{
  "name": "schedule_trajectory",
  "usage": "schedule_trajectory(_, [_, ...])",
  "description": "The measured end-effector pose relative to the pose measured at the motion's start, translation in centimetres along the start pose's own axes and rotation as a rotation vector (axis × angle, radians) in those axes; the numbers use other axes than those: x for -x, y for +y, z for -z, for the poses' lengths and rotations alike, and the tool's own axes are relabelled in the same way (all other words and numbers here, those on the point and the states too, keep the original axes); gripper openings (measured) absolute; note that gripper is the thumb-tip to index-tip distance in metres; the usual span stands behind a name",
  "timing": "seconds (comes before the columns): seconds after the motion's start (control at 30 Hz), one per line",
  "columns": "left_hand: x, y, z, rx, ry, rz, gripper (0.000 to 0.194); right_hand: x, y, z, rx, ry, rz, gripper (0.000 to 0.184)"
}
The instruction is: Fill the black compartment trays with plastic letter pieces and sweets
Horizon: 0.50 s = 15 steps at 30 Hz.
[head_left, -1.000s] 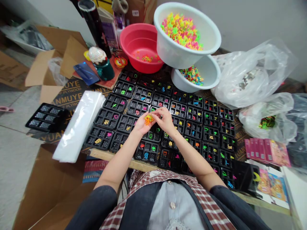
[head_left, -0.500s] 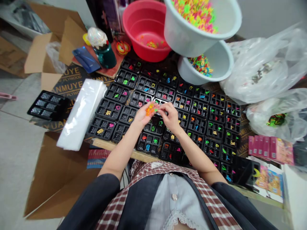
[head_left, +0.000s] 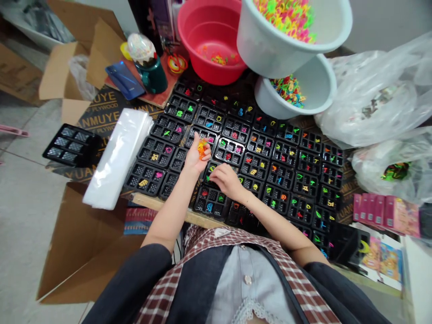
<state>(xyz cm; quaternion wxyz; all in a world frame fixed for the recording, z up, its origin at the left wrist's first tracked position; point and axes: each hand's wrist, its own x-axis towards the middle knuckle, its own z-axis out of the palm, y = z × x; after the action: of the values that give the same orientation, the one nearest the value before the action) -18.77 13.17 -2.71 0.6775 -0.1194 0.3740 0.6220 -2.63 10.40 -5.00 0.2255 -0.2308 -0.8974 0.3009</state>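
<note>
My left hand [head_left: 196, 157] is cupped around a small heap of orange and yellow plastic pieces [head_left: 203, 148], its thumb raised, above the middle of the trays. Lower and to the right, my right hand [head_left: 227, 181] reaches down over a black compartment tray, fingertips pinched together. Whatever lies between those fingertips is too small and hidden to make out. Beside them, green bits show in that tray. Just beyond my hands, a black tray [head_left: 230, 151] holds green and red pieces. Many similar trays, such as one at the front [head_left: 211, 201], hold small coloured pieces.
A red basin [head_left: 211, 42] and two stacked pale tubs [head_left: 293, 54] with coloured pieces stand at the back. White plastic sleeves [head_left: 116, 157], a blue phone [head_left: 124, 80] and a green mug [head_left: 153, 74] are left. Plastic bags [head_left: 374, 99] and pink boxes [head_left: 374, 209] sit right.
My hands have separated. The right hand has moved down and left from the left palm to a tray; the left hand has shifted slightly left, its fingers curling around the pieces.
</note>
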Motion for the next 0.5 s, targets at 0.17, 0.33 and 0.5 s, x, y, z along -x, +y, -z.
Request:
schedule_trajectory(0.17, [0.7,1.1,-0.2,0.039,-0.013,-0.014,0.056,-2.5,3.5,2.8,-0.116,0.310,-0.156,0.015])
schedule_trajectory(0.33, [0.9,1.0,-0.5,-0.003,0.020,-0.059,0.053,-6.5,10.1,4.6,0.037,0.465,-0.276,0.015])
schedule_trajectory(0.5, [0.7,0.7,-0.7,-0.083,0.044,-0.035,0.036,-10.2,14.0,5.0,0.252,0.324,-0.418,0.014])
